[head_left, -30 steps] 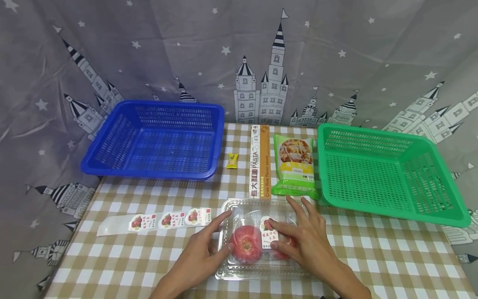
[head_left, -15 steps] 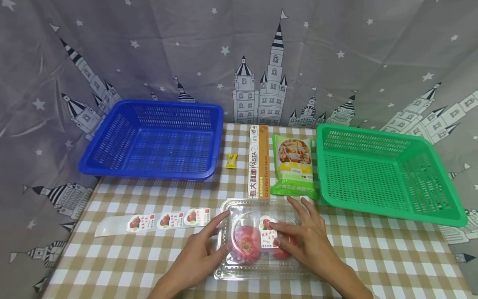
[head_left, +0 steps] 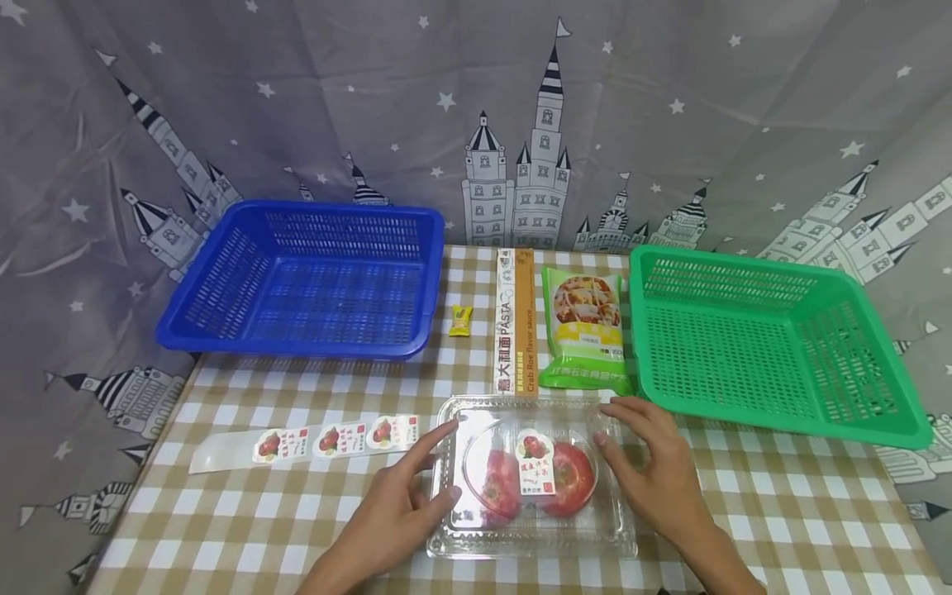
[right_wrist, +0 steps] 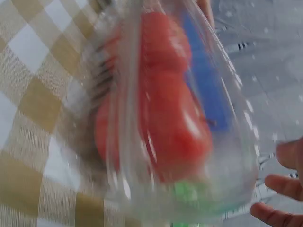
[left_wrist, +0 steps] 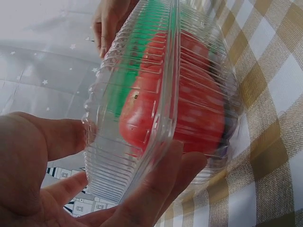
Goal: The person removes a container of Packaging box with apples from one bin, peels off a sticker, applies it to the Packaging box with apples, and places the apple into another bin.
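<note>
A clear plastic clamshell box point(head_left: 535, 537) sits at the table's front with red apples point(head_left: 571, 479) inside. On its lid is a white sticker point(head_left: 537, 481) with a fruit picture and red lettering. My left hand point(head_left: 390, 504) holds the box's left end; in the left wrist view, thumb and index finger are at the lid while other fingers point(left_wrist: 156, 184) wrap the rim side. My right hand point(head_left: 658, 467) is by the right end, fingers spread and holding nothing; the right wrist view, blurred, shows fingertips apart from the lid.
A strip of matching stickers point(head_left: 297, 444) lies to the left. Behind stand a blue basket point(head_left: 297, 347) and a green basket point(head_left: 781, 417). Between them are a small yellow packet point(head_left: 460, 321), a long pasta box point(head_left: 516, 322) and a green-and-yellow food bag point(head_left: 586, 330).
My right hand has lifted off the sticker and moved right to the box's edge, uncovering the right apple and the whole sticker. The left hand has stayed in place.
</note>
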`<act>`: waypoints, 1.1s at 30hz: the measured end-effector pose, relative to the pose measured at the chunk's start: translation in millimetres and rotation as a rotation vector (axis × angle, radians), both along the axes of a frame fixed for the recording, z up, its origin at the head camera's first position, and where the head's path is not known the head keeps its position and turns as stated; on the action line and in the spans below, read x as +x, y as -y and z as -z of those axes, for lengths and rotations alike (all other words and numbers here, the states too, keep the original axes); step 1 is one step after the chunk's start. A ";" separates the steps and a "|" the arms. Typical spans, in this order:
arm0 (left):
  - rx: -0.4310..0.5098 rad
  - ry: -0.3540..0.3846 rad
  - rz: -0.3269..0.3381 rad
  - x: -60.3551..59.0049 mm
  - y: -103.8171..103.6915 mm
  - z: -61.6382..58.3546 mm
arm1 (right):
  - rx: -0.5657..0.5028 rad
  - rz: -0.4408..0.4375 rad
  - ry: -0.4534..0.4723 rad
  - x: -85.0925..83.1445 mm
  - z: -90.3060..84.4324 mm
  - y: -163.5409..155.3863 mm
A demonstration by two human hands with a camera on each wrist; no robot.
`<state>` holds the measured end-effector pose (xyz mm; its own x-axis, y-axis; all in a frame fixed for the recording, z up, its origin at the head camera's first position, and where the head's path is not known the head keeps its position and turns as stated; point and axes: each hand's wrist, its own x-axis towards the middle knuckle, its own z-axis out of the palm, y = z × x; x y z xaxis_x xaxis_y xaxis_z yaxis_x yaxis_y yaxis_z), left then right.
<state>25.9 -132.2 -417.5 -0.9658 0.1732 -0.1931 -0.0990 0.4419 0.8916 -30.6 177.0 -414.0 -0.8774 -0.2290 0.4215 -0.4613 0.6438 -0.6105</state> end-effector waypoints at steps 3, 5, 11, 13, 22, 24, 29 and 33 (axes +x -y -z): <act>0.001 0.003 -0.003 0.7 -0.4 -0.9 | -0.050 0.121 0.075 -0.8 2.1 -11.2; 0.003 0.005 -0.003 0.9 -0.5 -1.0 | -0.074 0.199 0.152 -1.3 3.9 -19.7; 0.043 0.025 -0.003 1.1 -0.4 -0.6 | -0.221 0.320 0.446 -4.2 10.1 -46.1; 0.066 0.038 -0.004 1.4 -0.5 -0.8 | -0.275 0.352 0.531 -5.3 11.6 -53.1; 0.095 0.043 -0.025 2.8 -1.9 -1.7 | -0.901 0.194 0.720 -7.3 18.6 -81.9; 0.098 0.043 -0.035 3.2 -2.8 -1.6 | -1.067 0.096 0.718 -7.6 20.5 -86.6; 0.092 0.035 -0.071 4.2 -5.3 -3.2 | -1.226 0.000 0.673 -8.0 25.1 -91.4; 0.092 0.027 -0.109 3.6 -6.2 -5.2 | -1.196 0.037 0.660 -8.4 25.8 -91.5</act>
<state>29.5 -126.0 -412.2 -0.9745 0.0855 -0.2072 -0.1664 0.3433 0.9244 -39.0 268.5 -439.8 -0.9884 0.0039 -0.1519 0.1360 -0.4226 -0.8961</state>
